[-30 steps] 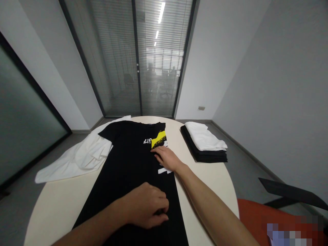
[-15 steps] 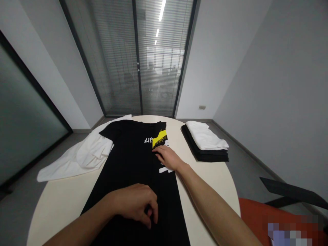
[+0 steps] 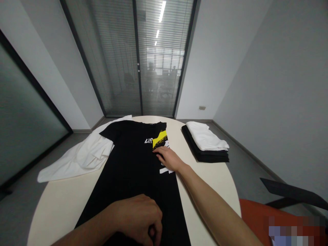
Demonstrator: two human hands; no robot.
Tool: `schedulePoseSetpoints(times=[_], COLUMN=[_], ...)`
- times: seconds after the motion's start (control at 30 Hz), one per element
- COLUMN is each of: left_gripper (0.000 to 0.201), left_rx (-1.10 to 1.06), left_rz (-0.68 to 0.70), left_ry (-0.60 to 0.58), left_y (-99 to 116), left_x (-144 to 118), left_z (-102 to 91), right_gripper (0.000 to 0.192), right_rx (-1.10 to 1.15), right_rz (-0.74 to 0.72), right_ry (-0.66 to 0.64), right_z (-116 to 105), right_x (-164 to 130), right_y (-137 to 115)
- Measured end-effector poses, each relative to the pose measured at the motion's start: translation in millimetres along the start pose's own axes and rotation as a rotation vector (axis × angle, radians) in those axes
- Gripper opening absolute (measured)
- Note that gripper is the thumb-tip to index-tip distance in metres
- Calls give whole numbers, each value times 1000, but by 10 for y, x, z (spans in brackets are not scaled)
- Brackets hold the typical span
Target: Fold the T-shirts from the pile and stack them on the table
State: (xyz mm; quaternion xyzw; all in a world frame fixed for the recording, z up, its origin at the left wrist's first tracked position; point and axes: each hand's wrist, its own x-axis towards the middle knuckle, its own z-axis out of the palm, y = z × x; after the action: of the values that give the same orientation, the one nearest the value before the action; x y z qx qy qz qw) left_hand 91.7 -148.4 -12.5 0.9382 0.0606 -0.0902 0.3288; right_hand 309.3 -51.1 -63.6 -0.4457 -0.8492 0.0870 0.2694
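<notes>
A black T-shirt (image 3: 128,164) lies lengthwise on the round table, neck end away from me. Its right side is folded inward, bringing a yellow and white print (image 3: 160,139) up on top. My right hand (image 3: 167,159) rests on this folded part with fingers stretched out, the fingertips at the fold's inner edge. Lower down, over the shirt's near part, is my left hand (image 3: 139,217), its fingers curled and closed. The fingertips are at the bottom edge of the view, so I cannot make out what they hold, if anything.
White cloth (image 3: 82,153) lies loosely at the left, hanging past the table (image 3: 56,208) edge. At the right is a stack of folded black garments (image 3: 212,157) with a folded white garment (image 3: 206,136) on top. A red chair (image 3: 253,215) stands at the lower right.
My left hand has moved down towards me, nearer the bottom edge of the view. My right hand stays in the same place on the T-shirt.
</notes>
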Motion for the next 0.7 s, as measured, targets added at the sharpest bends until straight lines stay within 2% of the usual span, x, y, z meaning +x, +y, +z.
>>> schedulePoseSetpoints(times=[0.13,0.3,0.53,0.7], left_gripper=[11,20,18,23], left_rx=[-45,-111,-22,45], left_rz=[43,112,-54,-86], left_ry=[-32,-59,-149,-108], left_y=[-10,-18,69,234], left_x=[8,-2,-30,-56], left_z=[1,1,-3,-50], right_gripper=[29,31,22,21], right_rx=[1,-90,-262,-263], right_rz=[-13,-63,-27,-15], right_ry=[2,-38,-86,-75], right_z=[-7,-65,-100,-91], right_x=[0,15,61,48], right_y=[-3,-22,-118,-124])
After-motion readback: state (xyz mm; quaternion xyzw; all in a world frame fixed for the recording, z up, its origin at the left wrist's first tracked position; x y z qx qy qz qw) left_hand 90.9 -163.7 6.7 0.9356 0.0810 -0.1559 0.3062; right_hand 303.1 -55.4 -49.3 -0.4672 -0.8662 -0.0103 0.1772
